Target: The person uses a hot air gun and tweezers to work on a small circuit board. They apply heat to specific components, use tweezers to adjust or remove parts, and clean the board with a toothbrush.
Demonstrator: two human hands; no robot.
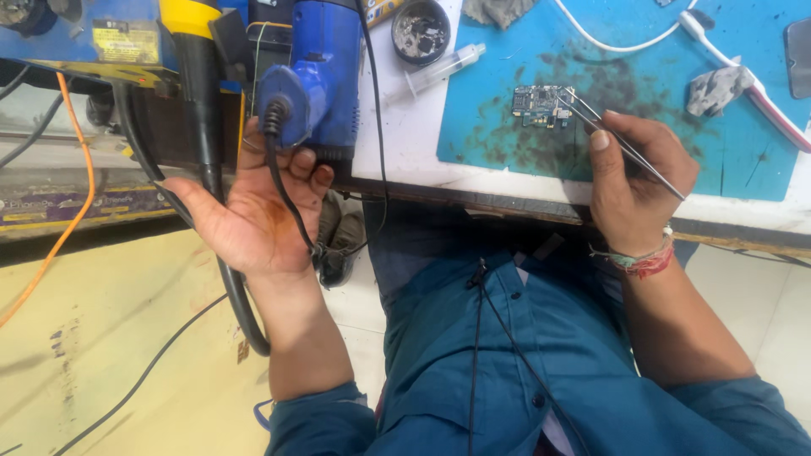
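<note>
Holding tweezers in our right hand, we pinch them between thumb and fingers, and their tips rest on a small circuit board. That board lies on the stained blue mat, near its left edge, on the white bench. Our left hand is open, palm up and fingers spread, grasping nothing; its fingertips reach up to the blue tool at the bench edge, and that tool's black cord runs down across the palm. A thicker black hose passes behind this hand, coming from the yellow handle just beside the blue tool. On the bench above the mat sit a syringe and a round black tin. A white cable crosses the mat's far right, beside a crumpled grey wad.
</note>
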